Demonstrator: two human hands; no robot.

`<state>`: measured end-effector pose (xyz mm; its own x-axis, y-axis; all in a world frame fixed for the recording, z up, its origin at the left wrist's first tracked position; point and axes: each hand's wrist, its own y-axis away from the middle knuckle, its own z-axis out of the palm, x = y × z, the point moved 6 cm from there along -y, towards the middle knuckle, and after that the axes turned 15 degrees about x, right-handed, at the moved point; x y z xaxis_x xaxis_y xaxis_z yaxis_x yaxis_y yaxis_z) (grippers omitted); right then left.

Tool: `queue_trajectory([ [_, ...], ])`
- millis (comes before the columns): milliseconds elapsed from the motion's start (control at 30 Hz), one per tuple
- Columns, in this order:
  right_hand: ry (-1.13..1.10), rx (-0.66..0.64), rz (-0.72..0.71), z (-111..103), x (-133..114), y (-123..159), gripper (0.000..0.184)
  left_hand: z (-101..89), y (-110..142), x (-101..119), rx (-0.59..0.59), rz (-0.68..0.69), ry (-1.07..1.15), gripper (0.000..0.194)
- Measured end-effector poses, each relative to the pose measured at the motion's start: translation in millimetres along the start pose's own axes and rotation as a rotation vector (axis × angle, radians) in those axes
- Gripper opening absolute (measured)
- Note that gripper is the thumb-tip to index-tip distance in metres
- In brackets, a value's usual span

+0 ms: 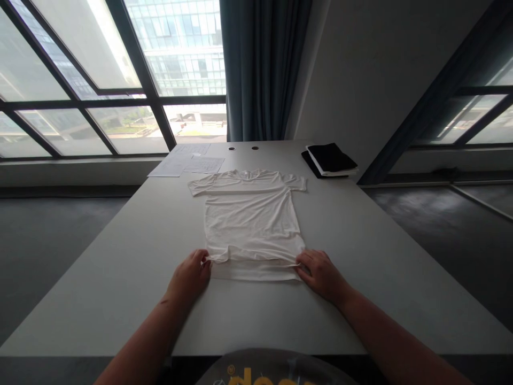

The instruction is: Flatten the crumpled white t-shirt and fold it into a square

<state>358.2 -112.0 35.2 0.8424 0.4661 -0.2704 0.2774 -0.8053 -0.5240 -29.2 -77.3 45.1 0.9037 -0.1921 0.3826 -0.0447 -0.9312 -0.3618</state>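
Lying on far part of table [132, 267]: papers [166, 164] left, black-and-white stack [333, 158] right. White T-shirt [248, 214] spreads mid-table, wrinkled, collar [260, 174] away; left hand [194, 270] and right hand [320, 271] pinch its near end.

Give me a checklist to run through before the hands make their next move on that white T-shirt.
1. Left hand on the near-left part of the white T-shirt: ok, fingers pinching fabric.
2. Right hand on the near-right part: ok, likewise pinching.
3. Sleeves spread outward: ok, one to each side.
4. Body smooth: not ok, creases run across it.
5. Black-and-white stack apart from the shirt: ok, beyond the right sleeve.
6. Grip firmness: cannot tell.
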Motion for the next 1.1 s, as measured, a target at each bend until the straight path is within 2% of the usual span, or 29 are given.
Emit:
queue_trajectory([
  [67, 0.027, 0.043, 0.022, -4.1, 3.1, 4.7, 0.005, -3.3, 6.2, -2.7, -0.010, -0.002, -0.013, 0.019],
  [200, 0.051, 0.138, 0.062, -20.3, 7.5, 12.6, 0.014, -14.3, 21.2, -11.1, -0.039, 0.005, -0.063, 0.016],
  [400, 0.099, 0.195, 0.081, -43.7, 17.9, 27.8, 0.019, -38.7, 37.1, -26.2, 0.059, -0.003, -0.088, 0.023],
  [600, 0.124, 0.209, 0.099, -49.6, 26.4, 41.3, 0.016, -44.2, 44.9, -40.0, 0.154, 0.006, -0.157, 0.030],
  [733, 0.168, 0.255, 0.196, -44.2, 23.7, 44.5, 0.014, -36.7, 47.1, -21.3, 0.135, 0.187, -0.215, 0.046],
  [833, 0.224, 0.244, 0.272, -35.3, 24.0, 45.5, 0.023, -27.7, 42.1, -1.4, 0.032, 0.285, -0.219, 0.042],
  [967, 0.196, 0.187, 0.299, -27.4, 26.1, 45.1, 0.024, -28.3, 30.7, 9.4, -0.087, 0.279, -0.231, 0.016],
  [1100, 0.154, 0.201, 0.299, -35.0, 28.5, 44.8, 0.031, -50.9, 26.4, -5.8, -0.020, 0.151, -0.301, 0.020],
])
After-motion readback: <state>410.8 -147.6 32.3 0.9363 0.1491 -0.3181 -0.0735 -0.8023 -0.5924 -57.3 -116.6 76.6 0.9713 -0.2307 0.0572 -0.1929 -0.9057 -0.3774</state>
